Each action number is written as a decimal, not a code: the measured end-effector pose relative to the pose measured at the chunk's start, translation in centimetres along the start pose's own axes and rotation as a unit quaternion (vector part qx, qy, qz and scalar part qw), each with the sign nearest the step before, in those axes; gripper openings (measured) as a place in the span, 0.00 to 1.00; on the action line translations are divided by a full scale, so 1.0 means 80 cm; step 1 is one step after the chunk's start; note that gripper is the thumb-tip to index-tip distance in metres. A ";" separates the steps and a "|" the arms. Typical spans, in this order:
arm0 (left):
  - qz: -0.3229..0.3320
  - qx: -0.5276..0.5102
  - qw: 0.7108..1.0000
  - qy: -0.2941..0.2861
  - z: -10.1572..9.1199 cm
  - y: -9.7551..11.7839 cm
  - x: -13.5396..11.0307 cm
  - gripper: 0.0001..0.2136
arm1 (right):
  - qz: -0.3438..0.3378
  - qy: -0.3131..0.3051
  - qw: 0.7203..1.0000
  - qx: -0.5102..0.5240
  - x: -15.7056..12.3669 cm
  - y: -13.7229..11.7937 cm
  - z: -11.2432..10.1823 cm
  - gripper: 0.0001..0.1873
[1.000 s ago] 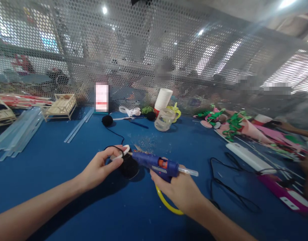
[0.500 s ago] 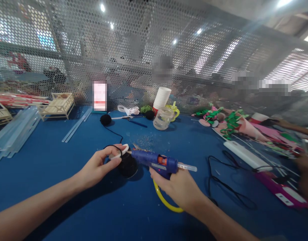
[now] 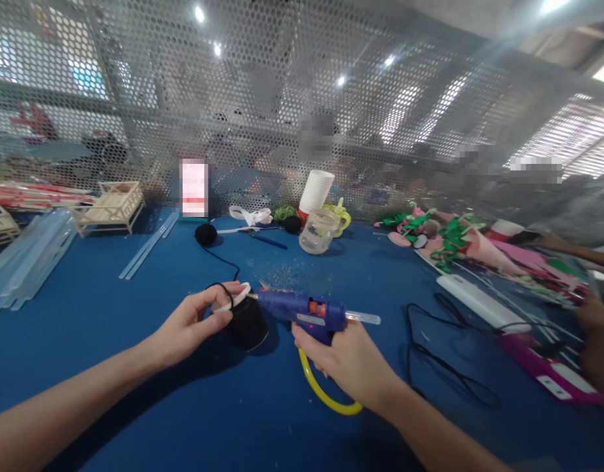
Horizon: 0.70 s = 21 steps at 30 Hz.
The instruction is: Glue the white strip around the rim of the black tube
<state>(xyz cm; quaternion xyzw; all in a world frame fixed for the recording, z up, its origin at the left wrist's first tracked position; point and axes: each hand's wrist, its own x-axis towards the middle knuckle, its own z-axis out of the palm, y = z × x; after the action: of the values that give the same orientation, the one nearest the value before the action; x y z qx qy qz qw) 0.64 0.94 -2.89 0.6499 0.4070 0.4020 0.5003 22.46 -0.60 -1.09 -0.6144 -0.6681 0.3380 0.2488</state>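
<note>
My left hand (image 3: 194, 322) pinches a small white flat piece (image 3: 232, 299) between thumb and fingers, just above a black pom-pom ball (image 3: 249, 324) on the blue table (image 3: 110, 308). My right hand (image 3: 339, 357) grips a blue hot glue gun (image 3: 302, 311). Its nozzle points left and touches the white piece. A clear glue stick (image 3: 363, 318) sticks out of the gun's back, and a yellow cord (image 3: 326, 396) loops down from its handle.
Clear glue sticks (image 3: 27, 259) lie far left beside a small wooden model bed (image 3: 110, 206). At the back stand a clear jar (image 3: 320, 231), white paper cups (image 3: 316, 191) and another black ball (image 3: 205, 233). A white power strip (image 3: 481, 303), black cables (image 3: 444, 367) and green-pink crafts (image 3: 454, 239) fill the right side. Another person's hand (image 3: 597, 324) is at the right edge.
Both hands, the white piece and the glue gun have shifted slightly left and up in view; the nozzle stays against the white piece. The grips are unchanged.
</note>
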 end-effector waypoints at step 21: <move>0.005 -0.016 1.000 -0.012 -0.002 0.000 0.000 0.10 | 0.021 -0.008 1.000 -0.007 -0.002 -0.004 0.002 0.10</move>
<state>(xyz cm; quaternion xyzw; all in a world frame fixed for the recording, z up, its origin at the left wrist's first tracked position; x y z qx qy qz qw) 0.50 0.98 -2.85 0.6489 0.3910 0.4029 0.5136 22.17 -0.80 -0.97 -0.6274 -0.6590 0.3437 0.2323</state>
